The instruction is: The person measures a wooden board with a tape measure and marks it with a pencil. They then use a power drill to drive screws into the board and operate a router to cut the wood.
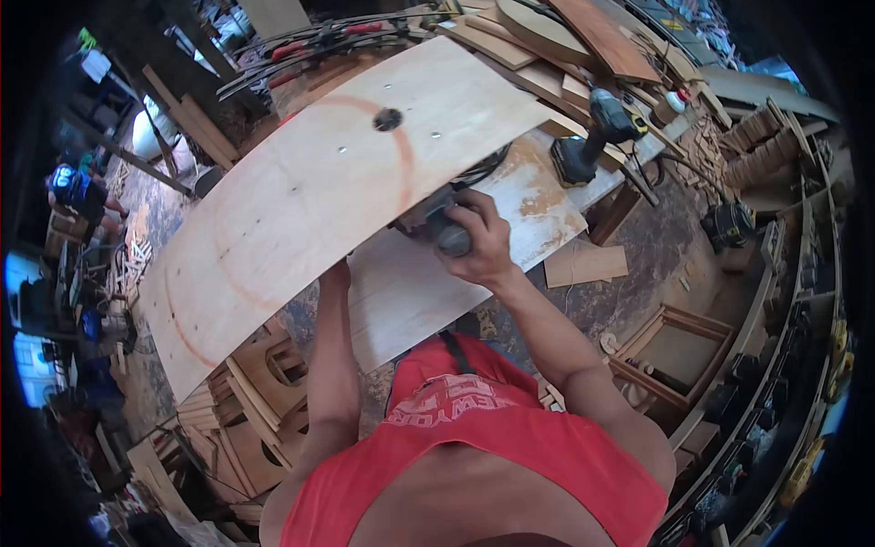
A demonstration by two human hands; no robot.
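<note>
A large pale plywood sheet (301,187) slants across the view, with orange curved marks, several small dots and one round dark hole on its face. My right hand (483,239) is closed around a dark grey power tool (451,239) with a rounded body, held at the sheet's near edge. The tool's far end is partly hidden by the sheet, so I cannot tell its kind. My left hand (335,273) reaches up under the same edge, its fingers hidden behind the wood. Below the sheet lies a whitish, stained work board (401,296).
A cordless drill (597,137) stands on its battery to the right, near a small white bottle (672,105) with a red cap. Stacked boards (510,46) lie behind. Cut wooden pieces (246,401) lean at lower left. Another person (80,191) sits far left.
</note>
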